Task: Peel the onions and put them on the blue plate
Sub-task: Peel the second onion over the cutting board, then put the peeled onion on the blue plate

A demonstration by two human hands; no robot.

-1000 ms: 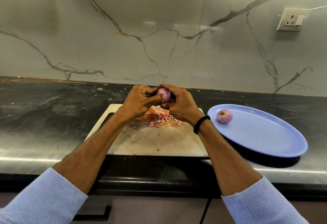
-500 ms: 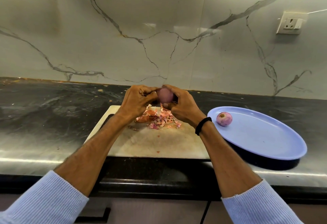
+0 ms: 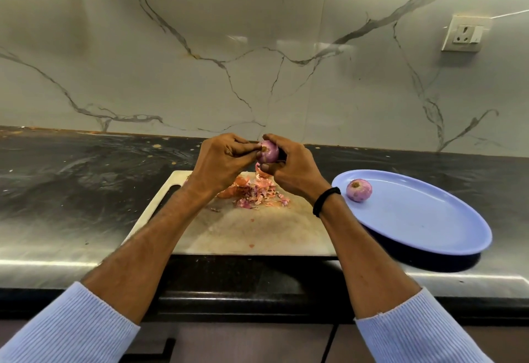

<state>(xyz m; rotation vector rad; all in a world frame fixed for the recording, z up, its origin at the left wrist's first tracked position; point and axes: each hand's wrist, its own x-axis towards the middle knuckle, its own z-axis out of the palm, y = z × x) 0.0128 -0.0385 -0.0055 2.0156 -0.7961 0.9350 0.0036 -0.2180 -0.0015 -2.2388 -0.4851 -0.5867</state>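
A small purple onion (image 3: 268, 152) is held up above the far end of the cutting board (image 3: 243, 231), between both hands. My left hand (image 3: 221, 162) pinches at its brownish end with the fingertips. My right hand (image 3: 292, 169) cups it from the right, thumb under it. A heap of pink and orange onion skins (image 3: 254, 192) lies on the board beneath the hands. To the right a blue plate (image 3: 423, 219) carries one peeled onion (image 3: 359, 190) near its left rim.
The board and plate rest on a dark, shiny counter (image 3: 86, 190) whose front edge runs near my forearms. A marble wall (image 3: 257, 47) closes the back, with a white socket (image 3: 465, 33) at the upper right.
The onion has turned between my fingers, so its brownish end now faces me. Both hands stay at the same place above the board.
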